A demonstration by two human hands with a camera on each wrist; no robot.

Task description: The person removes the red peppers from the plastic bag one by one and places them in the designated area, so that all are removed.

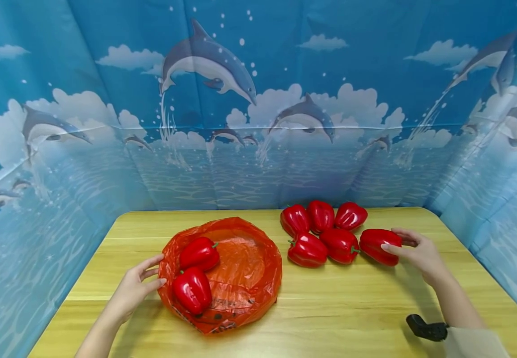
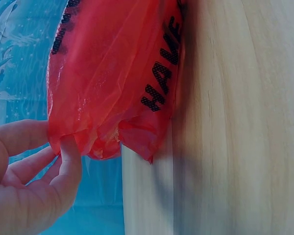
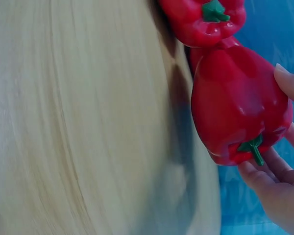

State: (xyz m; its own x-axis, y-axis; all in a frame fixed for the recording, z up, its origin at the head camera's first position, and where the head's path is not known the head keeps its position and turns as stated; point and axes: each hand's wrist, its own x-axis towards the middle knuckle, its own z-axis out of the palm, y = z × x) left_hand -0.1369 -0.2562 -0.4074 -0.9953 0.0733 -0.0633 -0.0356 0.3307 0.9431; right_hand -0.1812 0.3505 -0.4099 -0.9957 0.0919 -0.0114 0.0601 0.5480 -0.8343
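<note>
A red plastic bag (image 1: 245, 278) stands with its mouth spread wide on the left half of the table, two red bell peppers (image 1: 193, 291) lying inside at its left. My left hand (image 1: 135, 286) pinches the bag's left rim; black printed letters show on the bag (image 2: 108, 73) in the left wrist view. At the right, my right hand (image 1: 419, 251) holds a red bell pepper (image 1: 380, 246) between thumb and fingers. The right wrist view shows this pepper (image 3: 240, 103) with its green stem toward the hand. Its far end is close to the other peppers.
Several more red bell peppers (image 1: 307, 249) sit grouped at the back of the wooden table (image 1: 330, 308), right of the bag. A dolphin-print curtain (image 1: 258, 164) closes off the back and sides. A black strap piece (image 1: 426, 328) is by the right wrist.
</note>
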